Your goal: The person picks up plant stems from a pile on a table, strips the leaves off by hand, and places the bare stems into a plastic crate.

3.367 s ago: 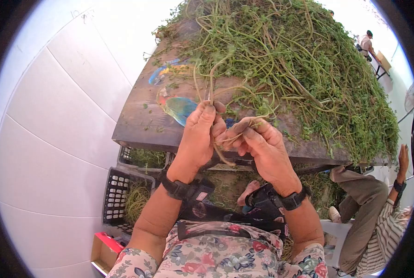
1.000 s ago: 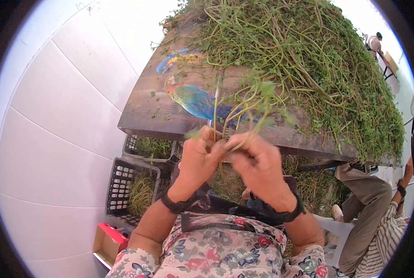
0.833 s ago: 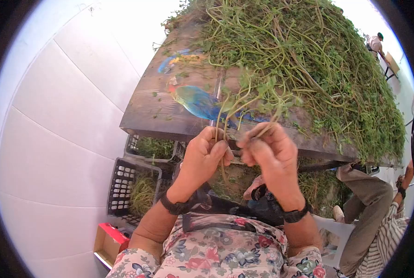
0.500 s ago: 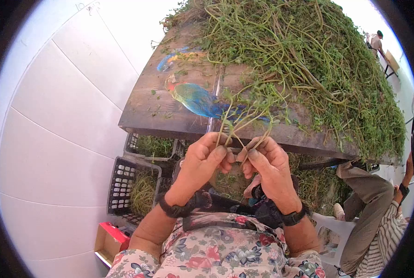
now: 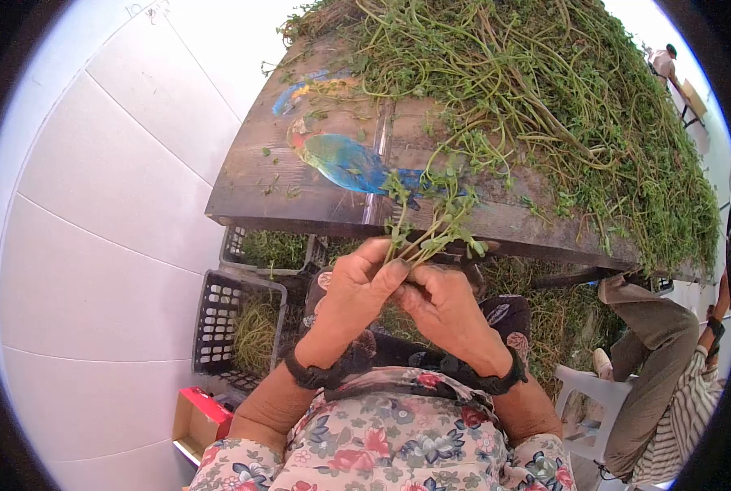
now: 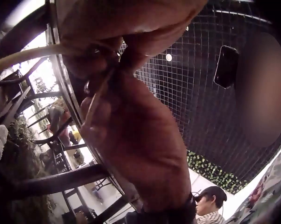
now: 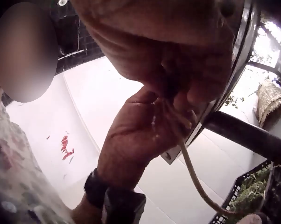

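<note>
A small bunch of leafy green stems points away from the body, close to the table's near edge. My left hand pinches it low down between thumb and fingers. Pressed up against it, my right hand has its fingers curled at the foot of the same stems. From below, in the right wrist view, one long pale stem trails down under the two hands. Another pale stem sticks out sideways in the left wrist view. The stem ends are mostly covered by the fingers.
A big heap of tangled greens covers much of the wooden table, which has painted parrots. Black crates with plants stand at lower left beside a red box. A seated person's leg and a white stool are at right.
Half a second ago the hands were slightly apart, each pinching stems. Now the right hand has closed in on the left, and the stems stand together in one bunch.
</note>
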A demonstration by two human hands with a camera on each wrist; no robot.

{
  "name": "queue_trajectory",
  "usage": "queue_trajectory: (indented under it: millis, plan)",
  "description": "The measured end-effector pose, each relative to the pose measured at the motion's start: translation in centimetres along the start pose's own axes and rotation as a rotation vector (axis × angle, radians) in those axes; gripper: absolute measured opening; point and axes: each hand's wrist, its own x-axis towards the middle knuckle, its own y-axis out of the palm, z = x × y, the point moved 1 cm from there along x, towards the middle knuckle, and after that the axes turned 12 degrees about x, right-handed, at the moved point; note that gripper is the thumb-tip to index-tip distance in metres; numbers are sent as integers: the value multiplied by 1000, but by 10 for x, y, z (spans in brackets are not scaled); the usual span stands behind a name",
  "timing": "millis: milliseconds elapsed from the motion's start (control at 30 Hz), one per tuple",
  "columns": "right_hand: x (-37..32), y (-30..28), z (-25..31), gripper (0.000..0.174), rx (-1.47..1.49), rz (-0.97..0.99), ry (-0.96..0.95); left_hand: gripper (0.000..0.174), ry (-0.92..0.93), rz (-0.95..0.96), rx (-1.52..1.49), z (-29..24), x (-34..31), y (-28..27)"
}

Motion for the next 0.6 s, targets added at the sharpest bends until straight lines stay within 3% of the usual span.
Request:
queue_trajectory:
  millis: [167,267,400,467,567,600]
  plan:
    - [0,4,-4,12,-14,12,8,16,-71,42,51,5,-2,-4]
    - [-1,5,-7,13,-6,-12,16,11,93,-36,146,6,-1,1]
    - [-1,5,-11,14,-87,-7,27,14,152,-108,188,2,-1,6]
    - [-2,4,-11,15,-81,104,25,20,181,-142,192,1,-1,6]
    - [-5,-7,6,19,36,337,94,14,-53,-107,145,-5,-5,-1]
    - [-7,-13,17,20,94,425,130,13,-1,-109,234,-6,-5,-2]
